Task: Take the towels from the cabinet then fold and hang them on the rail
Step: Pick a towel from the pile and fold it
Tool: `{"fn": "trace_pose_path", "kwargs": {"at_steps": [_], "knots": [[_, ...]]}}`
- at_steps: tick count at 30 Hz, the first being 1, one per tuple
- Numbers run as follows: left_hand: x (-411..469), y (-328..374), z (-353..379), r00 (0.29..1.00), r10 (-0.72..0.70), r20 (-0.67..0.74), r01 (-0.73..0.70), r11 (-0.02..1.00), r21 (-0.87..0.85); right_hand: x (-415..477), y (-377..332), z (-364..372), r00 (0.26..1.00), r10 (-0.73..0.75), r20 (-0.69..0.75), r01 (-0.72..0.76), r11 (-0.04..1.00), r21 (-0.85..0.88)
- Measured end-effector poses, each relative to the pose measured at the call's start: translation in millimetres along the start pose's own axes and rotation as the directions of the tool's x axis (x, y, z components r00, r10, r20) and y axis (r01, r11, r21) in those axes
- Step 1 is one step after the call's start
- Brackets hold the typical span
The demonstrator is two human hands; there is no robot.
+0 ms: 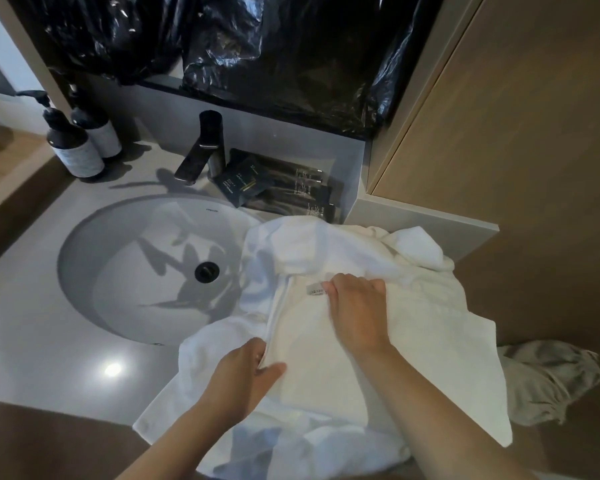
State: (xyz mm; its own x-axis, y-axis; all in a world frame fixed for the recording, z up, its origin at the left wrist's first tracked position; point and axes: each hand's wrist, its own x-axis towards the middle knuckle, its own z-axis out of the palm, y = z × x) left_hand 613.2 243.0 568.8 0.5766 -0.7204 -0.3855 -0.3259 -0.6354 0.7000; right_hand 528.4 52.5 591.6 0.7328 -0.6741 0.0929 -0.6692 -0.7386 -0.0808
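No text reads in full.

Sewn tag on the white towel, touching the fingertips of the right hand: rows of dark print, too small to read.

Basin rim, beyond the left hand: one short dark brand mark, letters blurred.

Two pump bottles, far left of both hands: pale labels, fine print unresolved.

Dark packets and tubes, beyond the right hand and just beside the tap: gold and white lettering, not readable.
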Motion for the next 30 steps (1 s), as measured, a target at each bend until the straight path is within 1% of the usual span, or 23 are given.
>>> {"fn": "trace_pose_path", "kwargs": {"at_steps": [1,3,5,6,8,9,12,15,17,20,21,23,25,28,30], "knots": [[0.6,-0.1,0.2,1.000,-0.028,0.011,0.029,0.999,-0.032,1.9,1.3,-0.8,0.999,-0.020,0.035,0.020,1.000,-0.001],[2.3,2.0,-2.4,0.995,-0.093,0.045,0.099,0.987,-0.130,8.3,4.0,-4.3,0.982,-0.086,0.168,0.080,0.996,0.041],[5.2,7.1,-5.1,0.987,-0.134,0.089,0.151,0.961,-0.232,14.0,6.5,-10.4,0.951,-0.129,0.281,0.085,0.983,0.165],[6.4,9.7,-5.8,0.985,-0.138,0.100,0.161,0.950,-0.269,15.9,6.8,-13.7,0.943,-0.136,0.305,0.061,0.968,0.243],[7.6,15.4,-5.9,0.985,-0.129,0.114,0.158,0.940,-0.301,17.0,5.4,-16.1,0.960,-0.122,0.254,0.030,0.941,0.338],[7.7,17.9,-4.7,0.984,-0.129,0.121,0.160,0.942,-0.294,16.4,4.5,-15.9,0.971,-0.119,0.207,0.044,0.941,0.336],[9.0,20.6,1.1,0.982,-0.158,0.101,0.177,0.962,-0.210,12.2,2.1,-8.1,0.977,-0.187,0.106,0.157,0.958,0.241],[12.5,21.6,2.7,0.980,-0.182,0.083,0.192,0.973,-0.126,11.5,1.4,-4.9,0.978,-0.182,0.105,0.157,0.965,0.210],[16.7,22.0,1.5,0.979,-0.187,0.076,0.193,0.978,-0.082,7.2,4.6,-7.3,0.987,-0.145,0.062,0.129,0.969,0.212],[27.5,25.1,-2.1,0.983,-0.180,-0.028,0.178,0.983,-0.049,-18.5,19.1,-16.5,0.996,-0.052,-0.072,0.069,0.964,0.258],[33.2,27.6,-3.7,0.982,-0.174,-0.068,0.170,0.983,-0.063,-29.8,25.7,-18.5,0.993,-0.039,-0.108,0.066,0.963,0.263],[45.9,36.4,-7.6,0.979,-0.179,-0.098,0.165,0.977,-0.131,-50.3,36.8,-19.6,0.989,-0.055,-0.139,0.087,0.967,0.237],[59.0,45.9,-9.1,0.976,-0.183,-0.116,0.158,0.967,-0.200,-62.3,41.8,-16.5,0.989,-0.097,-0.111,0.115,0.979,0.169],[71.6,52.4,-5.8,0.960,-0.213,-0.182,0.155,0.945,-0.287,-67.8,38.0,-11.6,0.992,-0.120,0.028,0.120,0.992,0.032],[72.4,48.7,-0.8,0.950,-0.225,-0.217,0.165,0.951,-0.262,-67.0,37.3,-9.4,0.988,-0.117,0.097,0.118,0.993,-0.007]]}}
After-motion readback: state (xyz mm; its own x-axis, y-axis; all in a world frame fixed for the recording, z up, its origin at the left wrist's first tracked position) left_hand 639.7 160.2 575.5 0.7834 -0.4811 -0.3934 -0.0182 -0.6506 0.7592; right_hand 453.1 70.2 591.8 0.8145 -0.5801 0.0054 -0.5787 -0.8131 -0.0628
